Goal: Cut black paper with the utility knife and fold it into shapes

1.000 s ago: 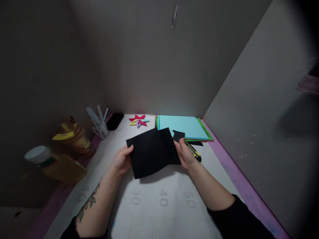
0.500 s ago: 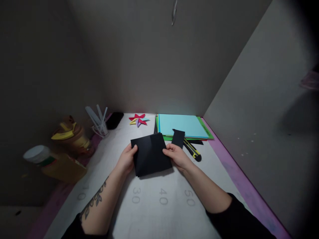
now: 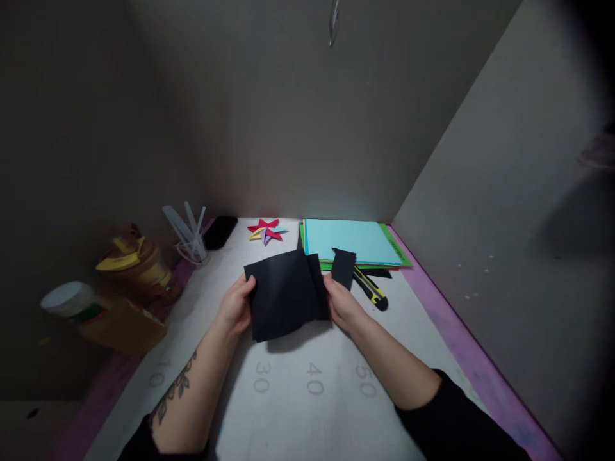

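Note:
Several black paper sheets (image 3: 283,294) are held up between my two hands, over the white mat. My left hand (image 3: 237,305) grips their left edge, with the thumb on top. On the right edge, my right hand (image 3: 340,302) pinches a black sheet (image 3: 319,288) that sticks out from behind the front one. The fingers beneath the paper are hidden. Just beyond my right hand lie a black paper strip (image 3: 343,267) and a yellow and black utility knife (image 3: 371,288).
A stack of coloured paper (image 3: 350,238) lies at the back right. Left of it are a folded paper star (image 3: 267,232) and a black phone (image 3: 221,232). A cup of white sticks (image 3: 193,246), a brown pot (image 3: 139,262) and a white-capped bottle (image 3: 70,299) stand along the left.
The black sheets have slid apart: the front one has moved left with my left hand, baring a sheet behind it at the right. The utility knife and strip stay put.

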Demonstrator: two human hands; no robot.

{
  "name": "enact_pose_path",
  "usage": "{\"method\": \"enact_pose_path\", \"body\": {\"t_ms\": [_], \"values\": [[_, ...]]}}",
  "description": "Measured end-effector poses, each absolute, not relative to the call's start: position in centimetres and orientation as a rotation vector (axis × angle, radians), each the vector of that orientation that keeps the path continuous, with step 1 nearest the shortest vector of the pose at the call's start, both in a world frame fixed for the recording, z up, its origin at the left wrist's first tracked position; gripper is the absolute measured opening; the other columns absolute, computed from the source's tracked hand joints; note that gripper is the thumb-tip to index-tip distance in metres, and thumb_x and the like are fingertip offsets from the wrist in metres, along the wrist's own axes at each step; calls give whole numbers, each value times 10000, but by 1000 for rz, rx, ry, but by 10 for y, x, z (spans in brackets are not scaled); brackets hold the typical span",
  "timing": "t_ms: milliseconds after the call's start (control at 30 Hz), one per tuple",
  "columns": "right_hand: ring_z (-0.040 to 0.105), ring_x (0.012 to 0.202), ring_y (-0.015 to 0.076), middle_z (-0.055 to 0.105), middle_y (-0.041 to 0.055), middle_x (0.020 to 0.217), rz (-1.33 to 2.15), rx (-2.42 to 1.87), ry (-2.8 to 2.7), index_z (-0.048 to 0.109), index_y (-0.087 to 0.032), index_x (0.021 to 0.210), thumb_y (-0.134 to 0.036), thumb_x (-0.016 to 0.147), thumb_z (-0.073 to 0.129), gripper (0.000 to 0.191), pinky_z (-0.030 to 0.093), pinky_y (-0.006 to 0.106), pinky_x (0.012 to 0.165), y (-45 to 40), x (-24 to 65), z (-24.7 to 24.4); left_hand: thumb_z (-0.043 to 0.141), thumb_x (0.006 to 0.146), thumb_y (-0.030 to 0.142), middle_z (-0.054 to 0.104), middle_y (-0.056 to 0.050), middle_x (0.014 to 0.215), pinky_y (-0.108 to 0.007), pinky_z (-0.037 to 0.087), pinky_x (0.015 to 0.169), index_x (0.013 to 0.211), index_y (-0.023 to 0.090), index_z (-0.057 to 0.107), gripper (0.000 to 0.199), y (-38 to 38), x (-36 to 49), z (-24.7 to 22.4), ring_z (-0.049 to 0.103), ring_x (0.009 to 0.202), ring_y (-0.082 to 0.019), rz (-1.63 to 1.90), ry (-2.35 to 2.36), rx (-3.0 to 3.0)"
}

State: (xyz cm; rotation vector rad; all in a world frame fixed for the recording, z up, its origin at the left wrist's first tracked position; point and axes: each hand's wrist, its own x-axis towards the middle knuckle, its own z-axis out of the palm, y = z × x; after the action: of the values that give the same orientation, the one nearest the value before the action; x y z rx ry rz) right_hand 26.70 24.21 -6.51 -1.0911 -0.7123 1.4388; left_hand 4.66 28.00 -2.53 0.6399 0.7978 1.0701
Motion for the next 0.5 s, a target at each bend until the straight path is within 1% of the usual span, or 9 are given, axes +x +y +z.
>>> {"method": "enact_pose_path", "body": {"t_ms": [67,133,233,267,333,400,500], "values": [[661,868,229,719,54,906,1540,-1014,-662,670,-217,970,-635,764,609,470,505,366,793,239,267,-61,698,758,236,718,-78,1029,-338,525,859,1088,163,632,344,277,49,-25,677,930,-229,1053,764,661],[657,849,208,716,36,891,1575,-947,-726,670,-219,968,-563,750,678,408,501,338,787,236,267,-55,706,754,248,716,-79,1047,-340,520,871,1091,164,635,355,275,51,-25,671,952,-236,1053,759,685],[625,721,154,684,-7,756,1563,-920,-834,658,-201,827,-452,705,765,299,485,282,714,233,267,-51,706,756,274,723,-71,1022,-341,529,847,1091,171,635,358,273,54,-26,678,921,-236,1057,787,696],[614,689,145,673,-12,726,1569,-926,-846,647,-191,790,-436,689,780,297,480,276,697,233,267,-50,702,760,280,725,-68,1006,-339,533,835,1090,173,635,354,273,54,-26,681,904,-233,1061,803,693],[611,679,145,676,-4,733,1584,-925,-860,636,-178,782,-408,663,802,308,477,281,692,233,268,-51,687,772,284,726,-66,1002,-330,536,826,1109,177,630,357,274,53,-26,681,899,-226,1064,821,687],[608,674,148,678,2,735,1553,-947,-850,628,-173,775,-392,649,810,311,477,284,678,235,269,-54,666,787,275,721,-66,1021,-320,537,821,1149,186,616,375,278,49,-26,678,908,-219,1081,832,691],[580,617,141,650,-14,654,1399,-1043,-739,581,-182,693,-386,634,813,314,466,267,602,240,272,-58,621,809,256,716,-52,1022,-315,538,823,1170,204,602,365,290,39,-26,675,913,-210,1188,913,688]]}}
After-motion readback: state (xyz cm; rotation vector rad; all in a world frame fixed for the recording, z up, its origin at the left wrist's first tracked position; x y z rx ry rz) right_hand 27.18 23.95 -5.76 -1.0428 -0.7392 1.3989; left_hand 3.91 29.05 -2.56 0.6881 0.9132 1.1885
